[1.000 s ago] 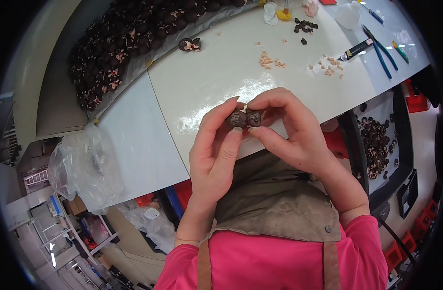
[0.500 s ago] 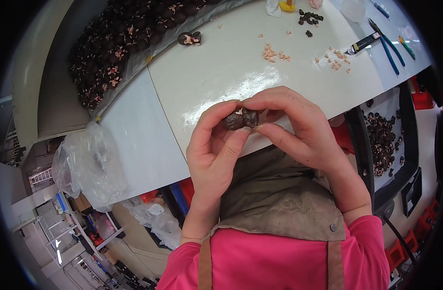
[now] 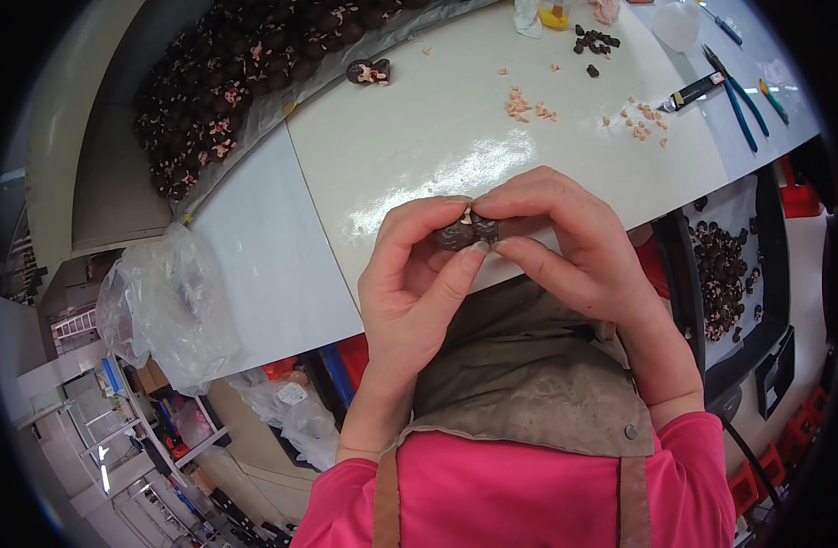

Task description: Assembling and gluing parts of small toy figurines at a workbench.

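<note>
Between both hands, above the table's near edge, is a small dark brown figurine piece (image 3: 456, 237) with a pale pink part near its middle. My left hand (image 3: 414, 274) pinches its left side between thumb and fingers. Thumb and forefinger of my right hand (image 3: 565, 242) grip its right end. Fingers hide parts of the piece. A similar dark figurine with pink and red parts (image 3: 370, 72) lies on the white table (image 3: 419, 137), beyond my hands.
A large heap of dark figurine pieces (image 3: 245, 73) fills the far left. Small peach bits (image 3: 519, 104), dark bits (image 3: 596, 40), a utility knife (image 3: 691, 92) and pliers (image 3: 737, 91) lie far right. A black tray (image 3: 775, 265) holds more pieces. Crumpled clear plastic (image 3: 172, 306) hangs at left.
Both hands have shifted slightly right with the dark piece, which stays pinched between them. The view has moved a little, and the fingers sit slightly closer together.
</note>
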{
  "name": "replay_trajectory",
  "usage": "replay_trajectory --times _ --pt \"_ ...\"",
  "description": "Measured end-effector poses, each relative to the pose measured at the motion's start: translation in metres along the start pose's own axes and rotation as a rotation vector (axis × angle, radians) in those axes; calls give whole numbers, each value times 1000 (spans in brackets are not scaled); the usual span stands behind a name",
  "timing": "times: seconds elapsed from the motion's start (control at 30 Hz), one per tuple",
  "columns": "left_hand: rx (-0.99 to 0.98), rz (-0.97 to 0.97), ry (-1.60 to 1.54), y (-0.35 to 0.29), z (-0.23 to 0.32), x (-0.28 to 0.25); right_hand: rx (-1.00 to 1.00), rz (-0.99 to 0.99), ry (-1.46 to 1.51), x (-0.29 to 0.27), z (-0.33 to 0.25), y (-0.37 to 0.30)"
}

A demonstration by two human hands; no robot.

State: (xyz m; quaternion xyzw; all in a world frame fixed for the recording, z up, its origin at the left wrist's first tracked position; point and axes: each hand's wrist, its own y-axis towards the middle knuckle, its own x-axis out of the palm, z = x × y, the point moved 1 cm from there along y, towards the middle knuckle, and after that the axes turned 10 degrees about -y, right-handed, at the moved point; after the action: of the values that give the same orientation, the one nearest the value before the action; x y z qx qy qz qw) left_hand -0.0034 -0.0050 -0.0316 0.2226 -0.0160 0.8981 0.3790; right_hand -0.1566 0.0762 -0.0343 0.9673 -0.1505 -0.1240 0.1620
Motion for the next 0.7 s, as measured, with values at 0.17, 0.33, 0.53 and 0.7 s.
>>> replay_trajectory --times 0.17,0.33,0.53,0.7 --pt "20 -12 21 0 1 -1 5 -10 48 0 0 0" --pt "17 -20 26 -1 0 -1 9 -17 61 -1 1 -1" --pt "16 -27 42 0 2 0 11 -16 67 -1 1 -2" --pt "0 2 -27 0 1 0 11 29 50 4 -1 -2"
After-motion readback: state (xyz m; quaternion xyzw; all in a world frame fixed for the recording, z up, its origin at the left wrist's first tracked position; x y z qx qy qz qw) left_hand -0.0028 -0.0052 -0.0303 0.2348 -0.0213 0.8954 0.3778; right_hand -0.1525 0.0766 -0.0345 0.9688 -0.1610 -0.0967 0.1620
